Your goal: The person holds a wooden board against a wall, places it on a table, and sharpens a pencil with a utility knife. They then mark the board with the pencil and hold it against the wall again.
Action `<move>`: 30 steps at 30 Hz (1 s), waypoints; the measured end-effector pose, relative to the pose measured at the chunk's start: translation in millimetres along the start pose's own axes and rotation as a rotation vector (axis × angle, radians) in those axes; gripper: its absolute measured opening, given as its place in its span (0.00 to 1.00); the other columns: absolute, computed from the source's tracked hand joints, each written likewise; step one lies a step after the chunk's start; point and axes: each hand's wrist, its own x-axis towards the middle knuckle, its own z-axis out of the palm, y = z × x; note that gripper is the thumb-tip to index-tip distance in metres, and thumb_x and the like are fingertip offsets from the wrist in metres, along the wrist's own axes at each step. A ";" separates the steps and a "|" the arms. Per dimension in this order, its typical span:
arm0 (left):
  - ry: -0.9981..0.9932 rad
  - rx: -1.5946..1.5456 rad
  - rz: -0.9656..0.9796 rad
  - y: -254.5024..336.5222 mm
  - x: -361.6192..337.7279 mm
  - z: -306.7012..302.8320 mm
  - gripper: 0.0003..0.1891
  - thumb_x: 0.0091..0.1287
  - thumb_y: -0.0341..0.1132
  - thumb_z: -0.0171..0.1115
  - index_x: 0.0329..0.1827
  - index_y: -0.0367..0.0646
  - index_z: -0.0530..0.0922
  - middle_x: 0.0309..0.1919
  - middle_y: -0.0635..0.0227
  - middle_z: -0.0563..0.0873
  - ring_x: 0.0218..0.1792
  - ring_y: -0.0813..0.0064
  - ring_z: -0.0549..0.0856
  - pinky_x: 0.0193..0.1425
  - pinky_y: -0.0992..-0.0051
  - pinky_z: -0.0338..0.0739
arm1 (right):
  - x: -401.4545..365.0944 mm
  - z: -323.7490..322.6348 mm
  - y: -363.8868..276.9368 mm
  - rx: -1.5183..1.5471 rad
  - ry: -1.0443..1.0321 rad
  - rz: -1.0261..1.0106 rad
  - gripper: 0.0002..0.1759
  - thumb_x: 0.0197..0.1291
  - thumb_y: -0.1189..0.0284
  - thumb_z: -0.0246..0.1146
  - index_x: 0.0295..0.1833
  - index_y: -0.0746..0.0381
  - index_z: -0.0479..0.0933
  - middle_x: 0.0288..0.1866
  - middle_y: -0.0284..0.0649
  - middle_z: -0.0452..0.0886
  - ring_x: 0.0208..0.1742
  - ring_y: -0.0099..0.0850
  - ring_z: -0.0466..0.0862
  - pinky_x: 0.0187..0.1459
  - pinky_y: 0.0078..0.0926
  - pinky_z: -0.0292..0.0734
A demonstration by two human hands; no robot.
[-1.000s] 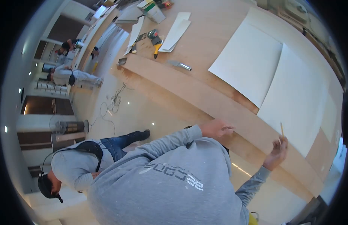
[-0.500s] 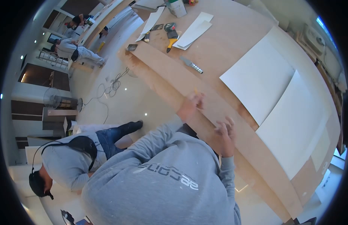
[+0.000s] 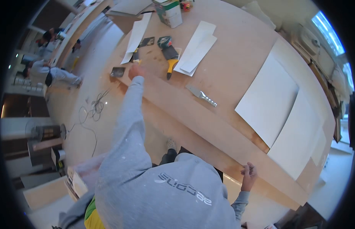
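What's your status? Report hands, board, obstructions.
Left hand at left end of long board, grip unclear. Right hand by its near edge, no tool visible. Board along edge of table. Scraper beside it, not on it.

Grey sweatshirt with printed lettering

Around you the pale floor is glossy and catches small spots of light. At the left of your view the room appears tipped sideways: white walls carry dark brown panels, one with a warm glowing strip at its edge, and small ceiling lights shine near the rim. You have a standing fan there, with a dark cable looped loosely on the floor. A long bench crosses the upper left. On your right, a window glows bluish-white beside a cream wall
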 end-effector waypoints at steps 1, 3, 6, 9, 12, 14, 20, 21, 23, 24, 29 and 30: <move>-0.019 -0.004 -0.023 1.7 17.2 2.9 0.19 0.63 0.45 0.73 0.53 0.47 0.85 0.49 0.51 0.93 0.53 0.45 0.92 0.57 0.47 0.87 | -9.5 8.2 1.4 -0.038 -0.004 0.003 0.15 0.81 0.72 0.61 0.64 0.70 0.79 0.43 0.40 0.87 0.36 0.21 0.84 0.38 0.21 0.81; -0.093 0.028 -0.068 7.0 42.3 3.5 0.19 0.63 0.45 0.73 0.52 0.46 0.84 0.49 0.50 0.93 0.53 0.46 0.92 0.59 0.48 0.87 | -21.7 28.8 4.9 -0.083 -0.008 0.017 0.14 0.81 0.72 0.61 0.62 0.69 0.80 0.43 0.40 0.88 0.35 0.22 0.84 0.37 0.22 0.81; -0.092 0.070 -0.117 -5.3 74.1 43.6 0.22 0.62 0.45 0.74 0.55 0.45 0.83 0.50 0.50 0.92 0.54 0.46 0.92 0.60 0.49 0.87 | -40.7 48.2 9.4 -0.132 0.020 0.062 0.13 0.80 0.71 0.62 0.61 0.68 0.81 0.42 0.41 0.88 0.35 0.23 0.85 0.37 0.23 0.82; -0.056 0.103 -0.145 -12.0 88.0 53.8 0.24 0.63 0.47 0.75 0.58 0.45 0.81 0.51 0.50 0.92 0.53 0.46 0.92 0.59 0.49 0.88 | -43.4 67.2 11.1 -0.199 0.020 0.060 0.13 0.79 0.72 0.63 0.60 0.68 0.81 0.42 0.41 0.89 0.34 0.24 0.86 0.37 0.24 0.83; -0.067 0.101 -0.113 -15.1 94.4 68.0 0.27 0.63 0.49 0.76 0.60 0.44 0.80 0.51 0.50 0.91 0.53 0.47 0.93 0.58 0.49 0.88 | -41.2 78.2 -0.8 -0.267 0.000 0.030 0.13 0.77 0.72 0.63 0.59 0.69 0.82 0.42 0.43 0.90 0.35 0.27 0.88 0.40 0.26 0.84; -0.092 0.112 -0.091 -23.3 99.2 75.0 0.28 0.63 0.50 0.77 0.60 0.43 0.80 0.51 0.49 0.91 0.53 0.47 0.93 0.57 0.49 0.88 | -34.4 84.2 -7.8 -0.318 -0.029 0.027 0.13 0.77 0.72 0.64 0.59 0.68 0.83 0.44 0.44 0.91 0.39 0.31 0.91 0.44 0.29 0.87; -0.174 -0.184 -0.312 1.4 62.4 34.2 0.22 0.66 0.43 0.72 0.60 0.45 0.82 0.42 0.55 0.93 0.43 0.58 0.93 0.44 0.59 0.89 | -17.8 87.7 -28.2 -0.501 -0.074 -0.166 0.13 0.77 0.71 0.64 0.59 0.68 0.83 0.43 0.46 0.91 0.40 0.34 0.91 0.44 0.34 0.87; -0.281 -0.483 -0.405 -0.2 48.7 27.2 0.21 0.67 0.43 0.71 0.61 0.46 0.83 0.42 0.57 0.93 0.37 0.64 0.90 0.39 0.64 0.86 | -13.3 90.2 -36.7 -0.536 -0.100 -0.230 0.14 0.77 0.70 0.65 0.59 0.68 0.83 0.43 0.48 0.91 0.40 0.37 0.92 0.45 0.35 0.87; -0.507 -1.082 -0.573 -7.1 -0.9 16.4 0.20 0.68 0.43 0.68 0.62 0.47 0.84 0.41 0.61 0.93 0.26 0.75 0.84 0.28 0.73 0.80 | 0.7 96.2 -59.5 -0.609 -0.144 -0.344 0.14 0.77 0.69 0.66 0.59 0.68 0.84 0.44 0.53 0.91 0.42 0.42 0.93 0.47 0.38 0.87; -0.580 -1.210 -0.549 0.5 -33.7 -1.2 0.21 0.69 0.43 0.67 0.64 0.47 0.82 0.41 0.61 0.93 0.23 0.77 0.81 0.25 0.75 0.74 | 9.3 102.7 -67.7 -0.557 -0.160 -0.401 0.14 0.77 0.69 0.66 0.58 0.68 0.84 0.45 0.54 0.91 0.43 0.45 0.92 0.47 0.39 0.87; -1.048 -1.777 -0.461 75.7 -224.7 -127.2 0.27 0.75 0.39 0.58 0.77 0.47 0.74 0.46 0.63 0.92 0.20 0.83 0.76 0.22 0.81 0.69 | 34.5 154.3 -114.7 -0.112 -0.338 -0.377 0.19 0.79 0.68 0.66 0.67 0.68 0.82 0.55 0.51 0.91 0.54 0.37 0.92 0.55 0.35 0.86; -1.159 -1.785 -0.455 91.6 -258.5 -145.5 0.29 0.74 0.39 0.58 0.79 0.49 0.72 0.47 0.66 0.92 0.22 0.84 0.78 0.23 0.81 0.71 | 35.7 163.2 -129.8 -0.048 -0.368 -0.428 0.23 0.80 0.66 0.66 0.72 0.67 0.78 0.60 0.48 0.89 0.57 0.35 0.90 0.57 0.35 0.86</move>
